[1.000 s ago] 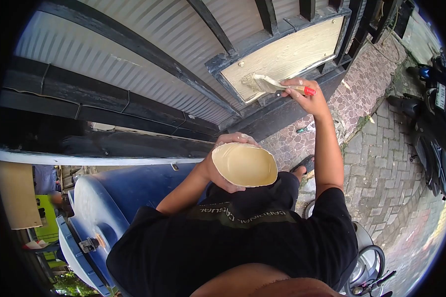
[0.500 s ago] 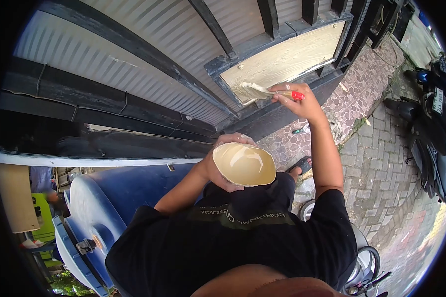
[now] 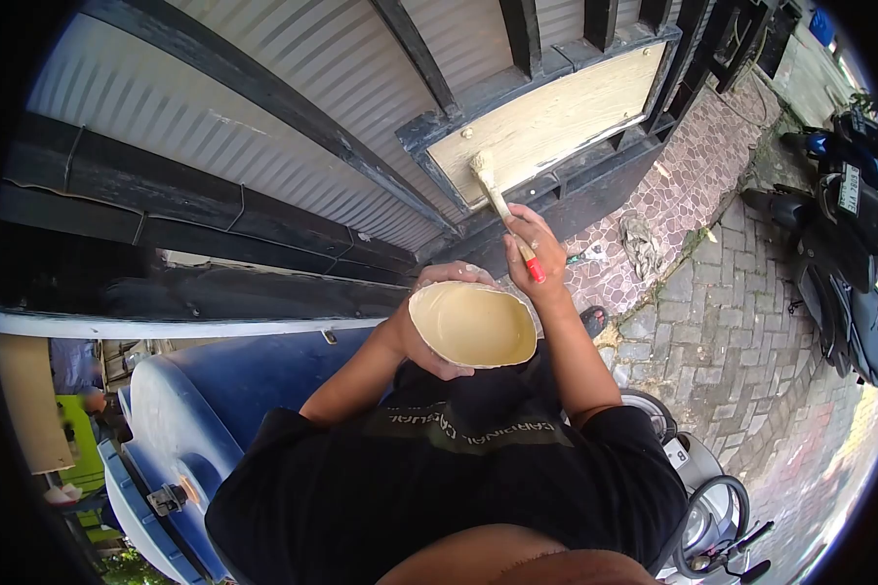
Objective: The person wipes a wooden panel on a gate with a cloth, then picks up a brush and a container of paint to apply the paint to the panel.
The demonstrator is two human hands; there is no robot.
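Observation:
In front of my chest, my left hand (image 3: 421, 327) is wrapped round a cut-down container of cream paint (image 3: 473, 325) with an uneven rim. My right hand (image 3: 538, 252), to the right of the container, grips a paintbrush (image 3: 498, 200) by its wooden handle, whose end is red. Its bristles, coated in cream, overlap the lower left part of a cream-coloured panel (image 3: 566, 107). The panel sits in a dark frame on the gate and has bolt heads near its corners. Paint smears show on the fingers of my left hand.
Dark bars of a gate (image 3: 263, 88) cross corrugated sheeting. A large blue plastic tank (image 3: 244, 390) lies to my left. Motorcycles (image 3: 849, 244) stand on the paving at right, and another vehicle with a handlebar (image 3: 722, 526) is close behind my right side. A crumpled rag (image 3: 644, 246) lies on the tiles.
My right hand has moved left and down, toward the container, and the brush has swung from nearly level to steeply upright. The container stays in my left hand.

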